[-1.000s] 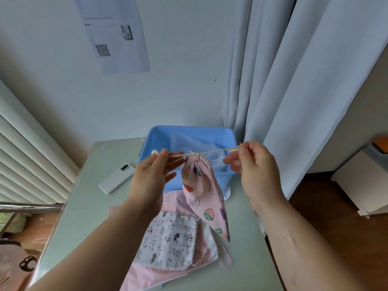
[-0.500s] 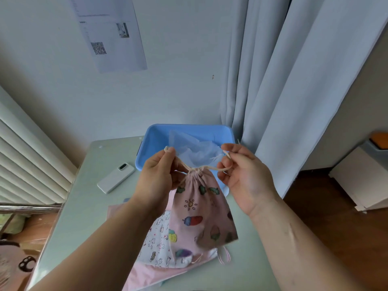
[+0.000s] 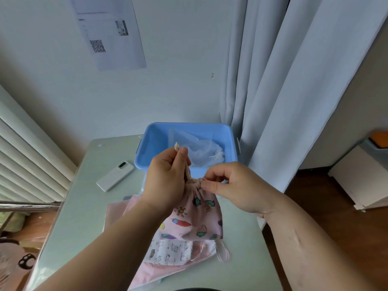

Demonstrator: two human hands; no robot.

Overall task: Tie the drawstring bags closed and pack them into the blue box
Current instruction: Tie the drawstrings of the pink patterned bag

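Fingers of the left hand (image 3: 165, 179) are clamping the drawstring (image 3: 177, 146), those of the right hand (image 3: 233, 185) are pinching the gathered neck of the pink bag (image 3: 195, 219), which is hanging over the worktop (image 3: 84, 206) with the blue box (image 3: 155, 143) at its 12 o'clock; keeping the cord taut should be helping the knot seat.

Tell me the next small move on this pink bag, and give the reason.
Probably knot the cord at the neck. The left hand holds the drawstring upward, the right hand pinches the gathered neck of the pink bag, and no knot shows there yet. The bag is outside the blue box, so tying likely comes before packing.
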